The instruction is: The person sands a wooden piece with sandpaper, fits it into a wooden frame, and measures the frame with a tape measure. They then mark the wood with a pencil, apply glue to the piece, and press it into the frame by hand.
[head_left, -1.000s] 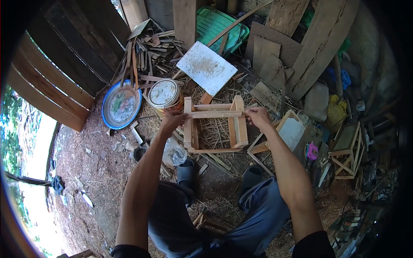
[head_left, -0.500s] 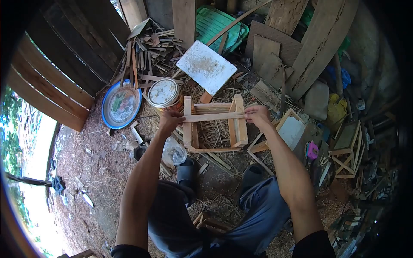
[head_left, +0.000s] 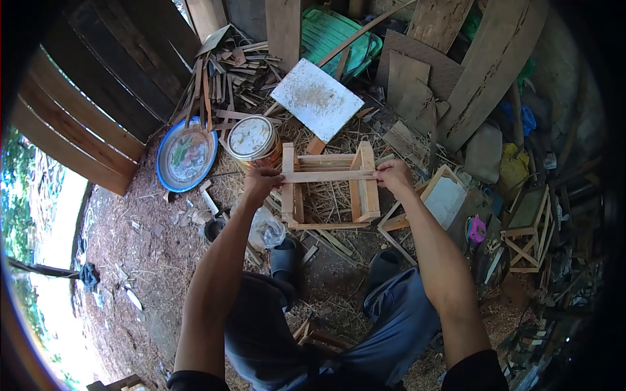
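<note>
A thin wooden slat (head_left: 329, 176) lies crosswise over a small wooden frame (head_left: 289, 202), spanning its two upright sides. My left hand (head_left: 263, 182) pinches the slat's left end, just beyond the frame's left side. At the other end, my right hand (head_left: 394, 176) is closed on the slat's right tip with the fingers together. The frame stands on the ground in front of my feet, with straw showing through its open middle.
Behind the frame stand a lidded bucket (head_left: 252, 138) and a dirty white board (head_left: 317, 98). A blue-rimmed tray (head_left: 160, 171) lies left. To the right are a frame with a white panel (head_left: 443, 201), a pink tape measure (head_left: 477, 229) and a small wooden crate (head_left: 525, 244).
The slat now lies more level across the frame, where before its right end sat slightly higher. Both hands keep their hold, and the whole view has shifted a little.
</note>
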A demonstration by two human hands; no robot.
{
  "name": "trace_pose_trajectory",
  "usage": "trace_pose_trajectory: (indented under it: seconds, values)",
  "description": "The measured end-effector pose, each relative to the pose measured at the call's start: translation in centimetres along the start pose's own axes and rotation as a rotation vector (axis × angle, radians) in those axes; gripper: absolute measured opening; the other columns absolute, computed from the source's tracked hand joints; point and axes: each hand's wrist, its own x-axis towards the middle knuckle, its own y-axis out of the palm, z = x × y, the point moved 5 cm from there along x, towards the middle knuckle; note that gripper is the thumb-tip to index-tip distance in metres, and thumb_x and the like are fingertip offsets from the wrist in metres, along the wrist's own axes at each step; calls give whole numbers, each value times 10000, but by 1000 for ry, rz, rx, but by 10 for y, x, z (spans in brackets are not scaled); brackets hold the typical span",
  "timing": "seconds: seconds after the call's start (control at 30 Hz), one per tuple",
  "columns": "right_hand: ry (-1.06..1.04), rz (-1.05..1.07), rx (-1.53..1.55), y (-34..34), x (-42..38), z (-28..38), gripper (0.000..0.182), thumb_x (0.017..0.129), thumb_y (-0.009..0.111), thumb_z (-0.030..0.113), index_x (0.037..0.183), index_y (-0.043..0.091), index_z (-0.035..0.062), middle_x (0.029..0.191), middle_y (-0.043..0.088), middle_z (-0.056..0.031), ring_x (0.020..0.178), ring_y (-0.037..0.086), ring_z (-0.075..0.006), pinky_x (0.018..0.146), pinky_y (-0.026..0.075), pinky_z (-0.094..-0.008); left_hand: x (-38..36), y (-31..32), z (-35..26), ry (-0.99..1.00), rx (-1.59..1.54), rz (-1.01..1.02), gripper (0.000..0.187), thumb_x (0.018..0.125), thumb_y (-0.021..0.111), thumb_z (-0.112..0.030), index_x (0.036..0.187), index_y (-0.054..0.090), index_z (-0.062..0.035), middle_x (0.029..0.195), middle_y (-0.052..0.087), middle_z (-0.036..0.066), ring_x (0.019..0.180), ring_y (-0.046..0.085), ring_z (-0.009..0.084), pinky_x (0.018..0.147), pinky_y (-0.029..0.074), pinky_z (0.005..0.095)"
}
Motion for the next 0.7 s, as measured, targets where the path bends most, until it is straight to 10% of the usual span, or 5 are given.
trace_pose_trajectory:
  seconds: [0.27, 0.7]
  values:
    - [237, 91, 233, 1, 12, -27, 366, 878, 610, 241, 1059, 593, -77, 1030, 626, -181, 958, 616, -272, 809, 527, -404, -10, 4, -2, -162, -87, -5, 261, 787, 710, -176, 933, 663, 35, 756, 646, 64, 612, 592, 120, 522, 469, 238]
    - [112, 205, 151, 10, 0, -12, 304, 851, 641, 152, 1009, 597, -104, 920, 642, -155, 779, 650, -230, 682, 557, -349, -12, 2, -5, -170, -15, 13, 266, 792, 704, -219, 899, 673, 23, 767, 649, 72, 650, 603, 125, 507, 444, 249]
